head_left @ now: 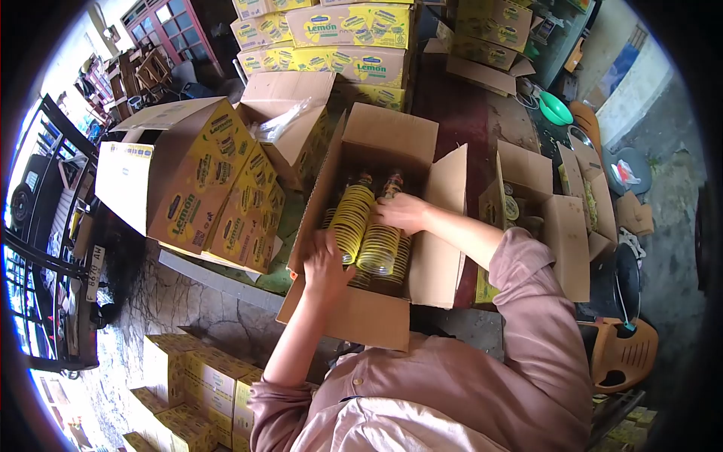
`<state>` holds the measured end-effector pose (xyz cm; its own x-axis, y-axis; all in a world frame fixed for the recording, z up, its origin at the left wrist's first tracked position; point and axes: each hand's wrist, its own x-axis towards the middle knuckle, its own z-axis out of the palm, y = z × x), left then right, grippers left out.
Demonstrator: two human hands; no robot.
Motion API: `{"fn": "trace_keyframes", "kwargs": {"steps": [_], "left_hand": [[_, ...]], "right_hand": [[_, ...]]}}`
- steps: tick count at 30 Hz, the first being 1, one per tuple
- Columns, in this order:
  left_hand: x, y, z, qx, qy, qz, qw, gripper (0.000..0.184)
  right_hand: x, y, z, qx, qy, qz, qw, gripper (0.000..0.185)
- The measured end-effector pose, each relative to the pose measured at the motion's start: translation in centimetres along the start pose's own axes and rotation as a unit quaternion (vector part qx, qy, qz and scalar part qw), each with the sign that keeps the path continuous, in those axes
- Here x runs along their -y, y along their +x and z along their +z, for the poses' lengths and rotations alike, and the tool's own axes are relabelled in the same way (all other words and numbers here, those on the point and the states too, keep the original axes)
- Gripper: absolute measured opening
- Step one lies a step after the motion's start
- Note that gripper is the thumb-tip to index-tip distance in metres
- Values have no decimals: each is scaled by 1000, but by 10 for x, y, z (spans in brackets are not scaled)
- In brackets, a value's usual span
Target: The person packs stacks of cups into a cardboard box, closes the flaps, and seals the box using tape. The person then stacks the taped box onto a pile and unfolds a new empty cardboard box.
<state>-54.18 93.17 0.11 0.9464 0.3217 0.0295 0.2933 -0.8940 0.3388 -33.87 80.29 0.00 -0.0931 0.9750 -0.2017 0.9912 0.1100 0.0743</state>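
Note:
An open cardboard box [388, 135] stands in front of me with its flaps spread. Inside lie long stacks of clear plastic cups with yellow bands, a left stack [352, 218] and a right stack [379, 247] on top of others. My left hand [324, 264] reaches over the box's near left side, its fingers and thumb round the lower end of the left stack. My right hand [403, 213] comes in from the right and is closed on the upper part of the right stack. Its fingertips are partly hidden.
A yellow lemon-print carton [199, 177] lies left, beside an open box [290, 143] with plastic wrap. Stacked cartons [346, 64] rise behind. More open boxes [565, 233] stand right, near an orange chair [621, 350]. Cartons [203, 384] sit on the floor lower left.

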Motion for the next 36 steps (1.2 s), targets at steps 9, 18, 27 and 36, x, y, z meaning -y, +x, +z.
{"fn": "trace_keyframes", "kwargs": {"steps": [9, 18, 27, 36], "left_hand": [[24, 16, 42, -40, -168, -35, 984, 89], [23, 14, 34, -155, -385, -110, 903, 83], [2, 25, -6, -425, -370, 161, 810, 86], [-15, 73, -62, -340, -187, 202, 899, 60]], "right_hand": [[-10, -7, 30, -50, -39, -31, 998, 78], [-27, -24, -32, -519, 246, 227, 786, 60], [-39, -28, 9, -4, 543, 537, 645, 81], [17, 0, -45, 176, 251, 400, 864, 126]]}}
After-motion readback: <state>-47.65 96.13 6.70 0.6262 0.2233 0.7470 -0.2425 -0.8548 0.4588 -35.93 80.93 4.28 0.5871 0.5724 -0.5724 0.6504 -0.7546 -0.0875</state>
